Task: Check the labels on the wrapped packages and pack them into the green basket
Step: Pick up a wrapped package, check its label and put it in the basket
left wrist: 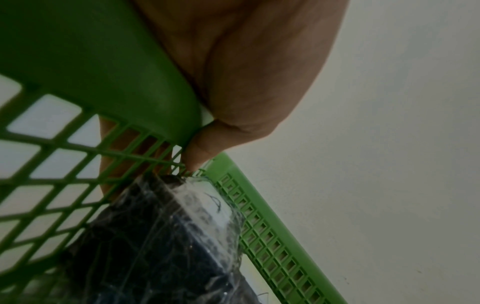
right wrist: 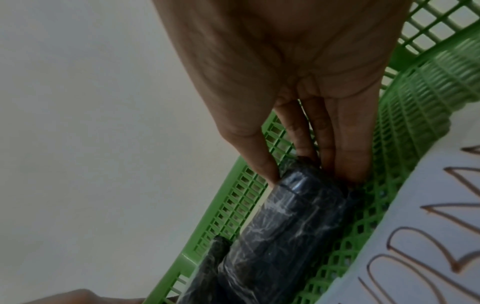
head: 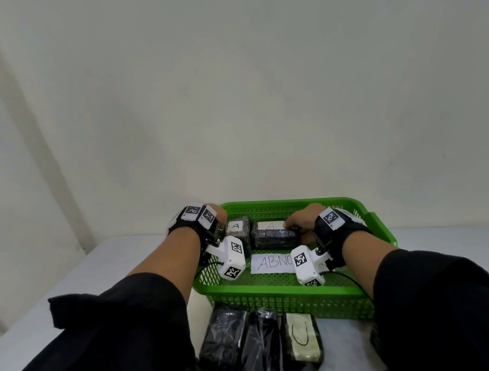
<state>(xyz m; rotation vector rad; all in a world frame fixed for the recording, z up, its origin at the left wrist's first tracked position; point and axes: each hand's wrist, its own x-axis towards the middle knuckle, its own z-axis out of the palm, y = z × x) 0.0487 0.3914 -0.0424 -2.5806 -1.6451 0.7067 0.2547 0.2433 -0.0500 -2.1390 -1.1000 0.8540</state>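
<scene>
Packages w/ "A" labels sit side by side at the far wall of the green basket (head: 274,297), and I've got both hands down there seating them. My right hand (head: 305,218) has fingers nearly straight, tips pressed on the end of the dark wrapped package (right wrist: 283,234) — thumb one side, fingers the other, a light pinch round its end rather than a full wrap. My left hand (head: 217,213) is at the far-left corner by the rim; its wrist cam shows fingers (left wrist: 197,152) curled down behind the mesh next to the other A package (head: 237,229), but whether they actually grip it, can't tell.

A paper sheet reading "ABNO…" (head: 272,263) lies on the basket floor nearer me. More packages, one marked "U" (head: 301,339), wait on the table in front of the basket.

To do this well, imo: push the right pkg flush vs its neighbour, label up and readable, no gap, then let go w/o dragging the wrap.
</scene>
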